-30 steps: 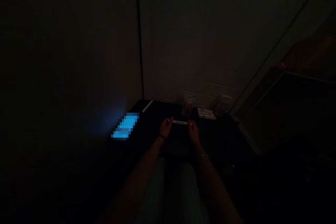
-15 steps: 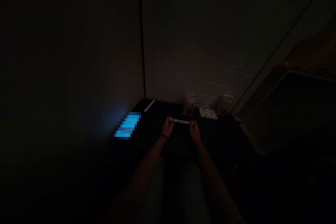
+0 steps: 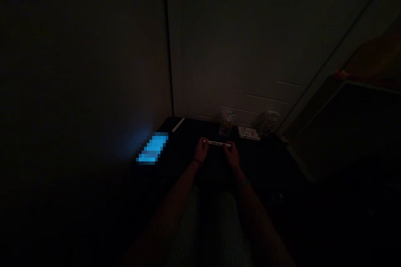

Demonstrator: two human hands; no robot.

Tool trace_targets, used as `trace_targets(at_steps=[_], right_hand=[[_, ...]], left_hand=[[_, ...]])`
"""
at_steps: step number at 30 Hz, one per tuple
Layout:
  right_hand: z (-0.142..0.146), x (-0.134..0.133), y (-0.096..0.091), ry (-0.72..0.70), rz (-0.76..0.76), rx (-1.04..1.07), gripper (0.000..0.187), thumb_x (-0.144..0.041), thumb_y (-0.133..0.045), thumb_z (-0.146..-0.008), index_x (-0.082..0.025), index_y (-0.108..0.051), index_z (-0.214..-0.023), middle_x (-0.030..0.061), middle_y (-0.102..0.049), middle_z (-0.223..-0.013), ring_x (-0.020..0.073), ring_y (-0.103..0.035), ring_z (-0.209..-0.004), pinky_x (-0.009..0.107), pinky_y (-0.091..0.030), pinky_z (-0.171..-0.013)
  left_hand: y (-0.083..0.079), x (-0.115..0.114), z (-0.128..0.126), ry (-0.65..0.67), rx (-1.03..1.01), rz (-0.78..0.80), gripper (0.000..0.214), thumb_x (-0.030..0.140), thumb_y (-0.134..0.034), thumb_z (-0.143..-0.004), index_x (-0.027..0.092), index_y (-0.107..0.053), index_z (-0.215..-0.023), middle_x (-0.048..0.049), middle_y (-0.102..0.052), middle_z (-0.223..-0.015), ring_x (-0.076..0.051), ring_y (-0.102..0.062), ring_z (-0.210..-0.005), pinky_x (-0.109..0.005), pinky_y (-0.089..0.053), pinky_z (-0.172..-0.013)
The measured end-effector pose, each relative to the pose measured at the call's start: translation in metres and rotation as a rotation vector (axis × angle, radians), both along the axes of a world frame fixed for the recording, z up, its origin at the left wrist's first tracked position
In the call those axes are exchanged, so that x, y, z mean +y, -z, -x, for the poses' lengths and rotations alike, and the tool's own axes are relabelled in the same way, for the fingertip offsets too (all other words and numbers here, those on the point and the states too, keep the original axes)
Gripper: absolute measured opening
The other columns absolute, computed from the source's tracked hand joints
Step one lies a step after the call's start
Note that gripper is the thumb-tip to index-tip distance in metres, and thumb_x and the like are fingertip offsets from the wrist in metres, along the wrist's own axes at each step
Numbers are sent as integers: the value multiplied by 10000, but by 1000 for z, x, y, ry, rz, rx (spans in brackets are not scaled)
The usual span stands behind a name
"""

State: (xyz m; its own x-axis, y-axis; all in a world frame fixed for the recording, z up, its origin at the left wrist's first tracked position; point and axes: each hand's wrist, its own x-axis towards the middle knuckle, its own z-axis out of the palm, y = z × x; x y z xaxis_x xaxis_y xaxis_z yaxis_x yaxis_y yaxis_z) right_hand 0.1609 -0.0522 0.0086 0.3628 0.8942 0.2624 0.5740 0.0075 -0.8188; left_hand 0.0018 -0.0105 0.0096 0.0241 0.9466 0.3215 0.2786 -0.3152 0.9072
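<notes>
The room is very dark. Over a black table (image 3: pixel 269 162), my left hand (image 3: pixel 200 152) and my right hand (image 3: pixel 232 155) each pinch one end of a thin white stick-like object (image 3: pixel 216 144), held level between them. Both hands are closed on its ends. My forearms reach forward from the bottom of the view, above my legs in light striped cloth.
A glowing blue screen (image 3: pixel 153 148) lies at the table's left edge. A white pen-like stick (image 3: pixel 178 125) lies at the back left corner. Small jars (image 3: pixel 226 125) and a flat printed pack (image 3: pixel 248 132) stand along the wall. A dark cabinet (image 3: pixel 354 125) stands to the right.
My hands have drawn slightly closer together on the white stick. The view has shifted a little.
</notes>
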Motion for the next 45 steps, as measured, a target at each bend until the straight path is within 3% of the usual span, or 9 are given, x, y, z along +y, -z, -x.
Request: trace_targets(at_steps=[10, 20, 28, 37, 45], right_hand=[[-4, 2, 2, 1, 23, -43, 366, -417, -225, -833, -241, -499, -1000, 2, -590, -792, 123, -535, -675, 213, -372, -606], [0, -3, -3, -29, -21, -12, 314, -471, -379, -767, -250, -525, -935, -8, -598, -800, 124, -543, -708, 203, -382, -616], [-3, -2, -2, -9, 9, -49, 372, -386, -210, -835, -221, -522, -952, 1, -580, -767, 116, -527, -672, 209, -379, -619], [2, -4, -6, -33, -18, -2, 315, -470, -381, -762, -239, -513, -931, -1, -591, -802, 128, -537, -695, 214, -392, -627], [-3, -2, -1, -5, -1, -22, 372, -405, -216, -829, -235, -521, -955, -1, -585, -787, 123, -529, -674, 215, -380, -610]], left_hand=[[-3, -3, -1, -21, 69, 36, 223, 366, -331, -812, 197, -443, -905, 29, -493, -617, -88, -462, -525, -206, -355, -542], [-2, -2, -3, -23, 52, -7, 212, 357, -318, -818, 200, -422, -915, 10, -530, -697, -100, -505, -620, -217, -383, -601], [-2, -3, -3, -18, 73, 13, 216, 359, -327, -815, 196, -427, -915, 7, -542, -689, -107, -515, -615, -225, -383, -597], [-3, -3, -3, -40, 42, 33, 205, 357, -358, -804, 195, -441, -898, 7, -542, -666, -110, -511, -587, -221, -368, -579], [1, -1, -2, -24, 43, 10, 231, 393, -348, -803, 196, -446, -872, 25, -510, -625, -96, -476, -552, -208, -336, -545]])
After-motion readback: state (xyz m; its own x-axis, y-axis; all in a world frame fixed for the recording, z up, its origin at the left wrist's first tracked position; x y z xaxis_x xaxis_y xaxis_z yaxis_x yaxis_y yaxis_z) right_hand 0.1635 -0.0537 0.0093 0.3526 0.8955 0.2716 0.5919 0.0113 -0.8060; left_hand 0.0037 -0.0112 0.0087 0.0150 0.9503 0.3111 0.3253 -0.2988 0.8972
